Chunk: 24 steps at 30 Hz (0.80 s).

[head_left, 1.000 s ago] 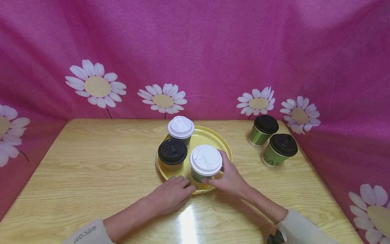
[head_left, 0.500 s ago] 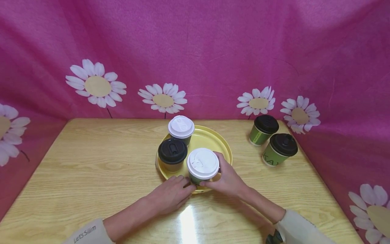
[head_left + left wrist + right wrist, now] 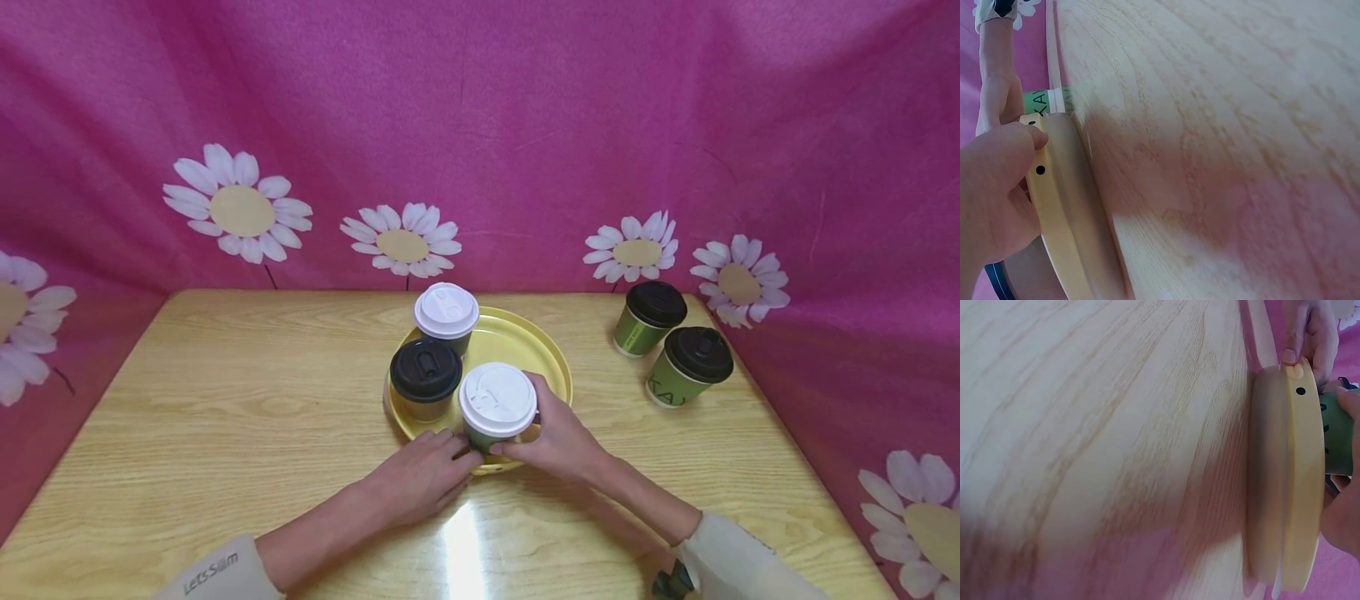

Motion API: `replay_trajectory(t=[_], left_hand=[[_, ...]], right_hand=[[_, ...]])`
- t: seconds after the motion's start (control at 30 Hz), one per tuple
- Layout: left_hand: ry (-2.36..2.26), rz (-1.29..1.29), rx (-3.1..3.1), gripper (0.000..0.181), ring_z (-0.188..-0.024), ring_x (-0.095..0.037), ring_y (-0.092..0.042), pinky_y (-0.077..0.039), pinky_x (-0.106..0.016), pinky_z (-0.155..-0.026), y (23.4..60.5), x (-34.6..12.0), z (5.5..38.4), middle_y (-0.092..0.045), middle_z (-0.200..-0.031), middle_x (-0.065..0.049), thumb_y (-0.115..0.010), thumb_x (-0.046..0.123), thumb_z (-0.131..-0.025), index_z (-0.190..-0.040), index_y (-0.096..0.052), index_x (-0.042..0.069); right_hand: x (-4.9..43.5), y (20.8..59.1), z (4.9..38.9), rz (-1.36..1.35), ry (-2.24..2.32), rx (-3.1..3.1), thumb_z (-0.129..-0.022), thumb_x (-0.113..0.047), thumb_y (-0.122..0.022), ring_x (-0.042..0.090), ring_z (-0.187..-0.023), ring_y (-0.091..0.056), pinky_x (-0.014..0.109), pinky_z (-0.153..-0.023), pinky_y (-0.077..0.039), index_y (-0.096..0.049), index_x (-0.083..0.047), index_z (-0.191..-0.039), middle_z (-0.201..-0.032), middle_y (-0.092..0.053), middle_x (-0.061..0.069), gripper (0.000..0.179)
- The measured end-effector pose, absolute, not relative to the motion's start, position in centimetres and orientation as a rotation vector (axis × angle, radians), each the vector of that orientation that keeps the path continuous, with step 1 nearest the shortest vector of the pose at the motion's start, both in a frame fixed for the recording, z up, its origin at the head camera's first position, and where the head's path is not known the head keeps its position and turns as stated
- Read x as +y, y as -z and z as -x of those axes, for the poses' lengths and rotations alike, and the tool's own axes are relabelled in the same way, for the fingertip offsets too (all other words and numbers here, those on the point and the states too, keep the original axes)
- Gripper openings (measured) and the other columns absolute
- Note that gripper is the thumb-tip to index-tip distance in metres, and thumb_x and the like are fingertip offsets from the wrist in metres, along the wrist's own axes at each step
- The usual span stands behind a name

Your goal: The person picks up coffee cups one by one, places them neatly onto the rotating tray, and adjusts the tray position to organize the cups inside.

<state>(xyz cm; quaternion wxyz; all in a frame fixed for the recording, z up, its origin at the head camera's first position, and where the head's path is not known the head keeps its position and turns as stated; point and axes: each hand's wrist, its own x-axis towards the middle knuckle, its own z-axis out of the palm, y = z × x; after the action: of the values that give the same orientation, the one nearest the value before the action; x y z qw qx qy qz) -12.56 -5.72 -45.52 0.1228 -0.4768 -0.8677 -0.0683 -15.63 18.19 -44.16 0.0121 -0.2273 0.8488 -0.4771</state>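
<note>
A magenta cloth (image 3: 525, 125) printed with white daisies (image 3: 242, 210) hangs behind and along both sides of a light wood-grain table (image 3: 247, 392). On the table sits a round yellow tray (image 3: 521, 337). At its near edge the left hand (image 3: 427, 473) pinches the rim, thumb outside and fingers over the inner side. The right hand (image 3: 558, 435) curls partway open round a white-lidded green cup (image 3: 497, 402), thumb in front; the cup is upright over the near part of the tray, though whether its base touches is hidden. Two green cups with black lids, one lettered (image 3: 688, 367), one farther back (image 3: 649, 318), stand near each other at the table's right. A black-lidded cup (image 3: 426, 379) and a white-lidded dark cup (image 3: 447, 312) occupy the tray's left side.
</note>
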Motion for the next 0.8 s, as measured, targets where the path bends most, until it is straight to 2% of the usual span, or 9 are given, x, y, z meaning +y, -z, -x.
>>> replay_trajectory(t=[0.8], left_hand=[[0.199, 1.396, -2.533, 0.011, -0.088, -0.019, -0.057, -0.047, -0.032, -0.072, 45.39, -5.77, 12.62, -0.059, -0.094, 0.001, -0.062, 0.023, -0.097, -0.103, -0.061, 0.014]], right_hand=[[18.00, 44.01, 15.74, 0.713, 1.455, 2.610, -0.067, -0.023, -0.094, 0.018, -0.122, -0.053, 0.042, -0.098, -0.049, -0.037, -0.008, -0.142, -0.136, -0.053, 0.003, 0.095]])
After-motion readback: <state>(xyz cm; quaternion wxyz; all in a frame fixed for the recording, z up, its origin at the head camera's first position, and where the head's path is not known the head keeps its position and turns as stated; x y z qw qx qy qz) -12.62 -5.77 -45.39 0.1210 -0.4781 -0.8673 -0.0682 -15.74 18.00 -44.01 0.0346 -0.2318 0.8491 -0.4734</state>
